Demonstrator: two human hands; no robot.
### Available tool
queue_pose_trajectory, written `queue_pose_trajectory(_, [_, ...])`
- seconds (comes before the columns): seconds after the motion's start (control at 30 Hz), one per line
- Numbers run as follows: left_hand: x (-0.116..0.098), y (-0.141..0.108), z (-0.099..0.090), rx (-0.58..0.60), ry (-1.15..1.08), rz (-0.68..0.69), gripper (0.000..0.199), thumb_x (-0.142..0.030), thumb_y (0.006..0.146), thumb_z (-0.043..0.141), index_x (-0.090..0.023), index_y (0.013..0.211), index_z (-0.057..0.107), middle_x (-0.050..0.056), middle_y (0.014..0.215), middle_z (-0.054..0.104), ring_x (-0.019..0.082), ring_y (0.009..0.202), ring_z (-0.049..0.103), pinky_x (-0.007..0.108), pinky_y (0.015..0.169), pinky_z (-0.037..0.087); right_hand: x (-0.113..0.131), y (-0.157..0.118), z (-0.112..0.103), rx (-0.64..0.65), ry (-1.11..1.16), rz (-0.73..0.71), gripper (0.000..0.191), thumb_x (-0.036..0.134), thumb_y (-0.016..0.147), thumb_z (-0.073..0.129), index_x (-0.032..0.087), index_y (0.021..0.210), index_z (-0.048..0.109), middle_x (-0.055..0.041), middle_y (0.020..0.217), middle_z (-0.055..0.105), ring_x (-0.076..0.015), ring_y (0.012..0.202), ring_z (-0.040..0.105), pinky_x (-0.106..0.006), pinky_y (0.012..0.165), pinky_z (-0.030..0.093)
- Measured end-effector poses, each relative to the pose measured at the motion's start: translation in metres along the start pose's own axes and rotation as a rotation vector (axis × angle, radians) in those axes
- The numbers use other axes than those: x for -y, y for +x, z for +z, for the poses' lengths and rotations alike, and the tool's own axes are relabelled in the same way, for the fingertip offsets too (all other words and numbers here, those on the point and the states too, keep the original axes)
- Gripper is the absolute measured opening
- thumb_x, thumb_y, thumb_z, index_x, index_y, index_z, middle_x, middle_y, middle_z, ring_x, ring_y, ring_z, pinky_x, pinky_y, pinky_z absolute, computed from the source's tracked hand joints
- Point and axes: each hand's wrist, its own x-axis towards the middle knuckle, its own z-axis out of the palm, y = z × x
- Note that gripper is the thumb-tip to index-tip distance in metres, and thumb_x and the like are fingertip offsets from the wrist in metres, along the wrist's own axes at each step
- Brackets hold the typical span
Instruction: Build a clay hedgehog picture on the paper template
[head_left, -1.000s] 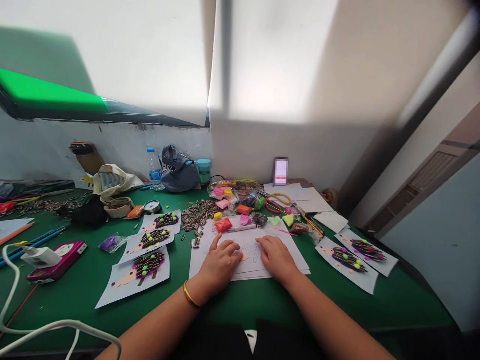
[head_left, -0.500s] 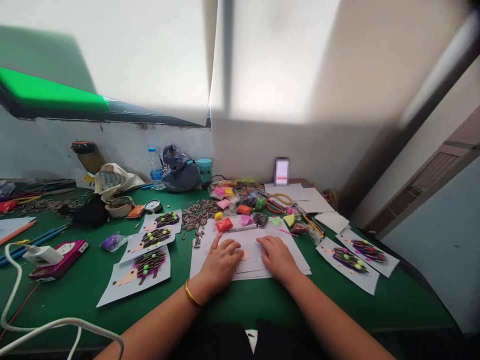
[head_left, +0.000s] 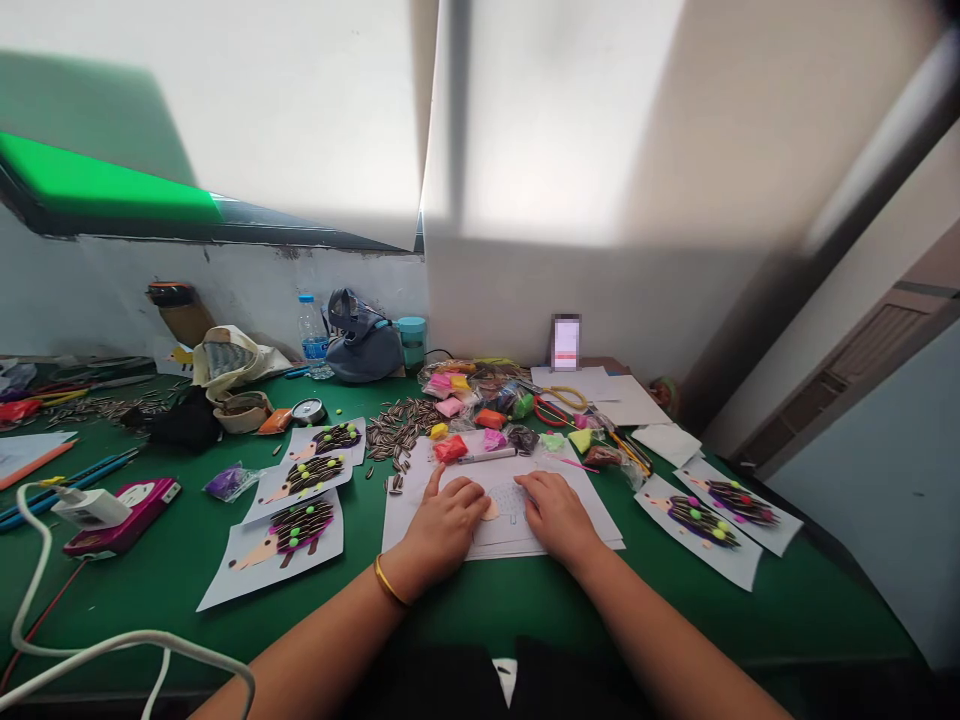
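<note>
White paper sheets (head_left: 600, 515) lie in front of me, with a pencil-drawn hedgehog (head_left: 508, 500) on the top one. A peach-coloured clay piece (head_left: 490, 510) covers the snout end of the drawing, partly hidden by fingers. My left hand (head_left: 444, 520) rests on the paper left of the drawing, its fingers touching or just beside the clay. At the drawing's right side lies my right hand (head_left: 556, 515), fingers extended. Neither hand visibly holds anything. A marker (head_left: 487, 456) and a red clay packet (head_left: 450, 449) lie above the hands.
Sunflower seeds (head_left: 405, 425) are heaped behind the paper's left edge. Finished hedgehog cards lie left (head_left: 247, 560) and right (head_left: 739, 560). Scissors (head_left: 551, 412), clay packets and a propped phone (head_left: 566, 343) stand farther back. A white cable (head_left: 142, 638) crosses the left front.
The whole view has shifted very slightly, so things appear a little farther right. My hands keep almost the same pose on the paper.
</note>
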Motion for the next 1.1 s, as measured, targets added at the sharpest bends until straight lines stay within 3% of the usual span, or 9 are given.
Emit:
queue_pose_trajectory(0.37, [-0.003,0.004,-0.007,0.038,-0.012,0.016,0.028,-0.017,0.096,0.048,-0.029,0.116,0.063,0.002,0.103,0.068,0.021,0.105,0.059,0.057,0.119,0.003,0.001,0.001,-0.001,0.003,0.007,0.002,0.041,0.012,0.087,0.050,0.022,0.124,0.063,-0.0072,0.122,0.063,-0.0225,0.115,0.052,-0.034,0.101,0.040])
queue_pose_trajectory(0.5, [0.004,0.000,-0.003,-0.011,-0.039,-0.009,0.036,-0.008,0.089,0.050,-0.024,0.119,0.062,0.004,0.108,0.070,0.021,0.110,0.061,0.054,0.120,0.002,0.002,0.000,-0.002,0.012,0.009,0.014,0.041,0.011,0.087,0.050,0.022,0.124,0.063,-0.0071,0.122,0.063,-0.0228,0.115,0.052,-0.034,0.100,0.040])
queue_pose_trajectory(0.63, [0.010,-0.007,-0.001,-0.052,-0.064,-0.022,0.033,-0.005,0.085,0.053,-0.027,0.104,0.068,0.001,0.107,0.072,0.021,0.110,0.062,0.055,0.120,0.000,0.001,0.000,-0.002,0.015,0.006,0.011,0.042,0.011,0.087,0.050,0.022,0.125,0.062,-0.0070,0.123,0.062,-0.0228,0.116,0.051,-0.034,0.100,0.040])
queue_pose_trajectory(0.9, [0.005,-0.008,-0.005,0.008,-0.103,0.002,0.032,-0.007,0.089,0.049,-0.028,0.104,0.068,0.000,0.104,0.073,0.020,0.110,0.062,0.057,0.119,-0.006,0.000,0.000,-0.001,0.008,0.016,0.010,0.041,0.012,0.088,0.049,0.022,0.125,0.062,-0.0073,0.124,0.063,-0.0230,0.116,0.051,-0.035,0.101,0.040])
queue_pose_trajectory(1.1, [0.009,-0.012,-0.003,-0.046,-0.109,-0.017,0.032,-0.007,0.087,0.051,-0.026,0.105,0.069,0.002,0.107,0.074,0.022,0.111,0.062,0.058,0.118,-0.009,0.001,0.000,-0.002,0.009,0.012,0.012,0.041,0.012,0.088,0.049,0.022,0.125,0.062,-0.0070,0.124,0.063,-0.0228,0.116,0.052,-0.034,0.101,0.040])
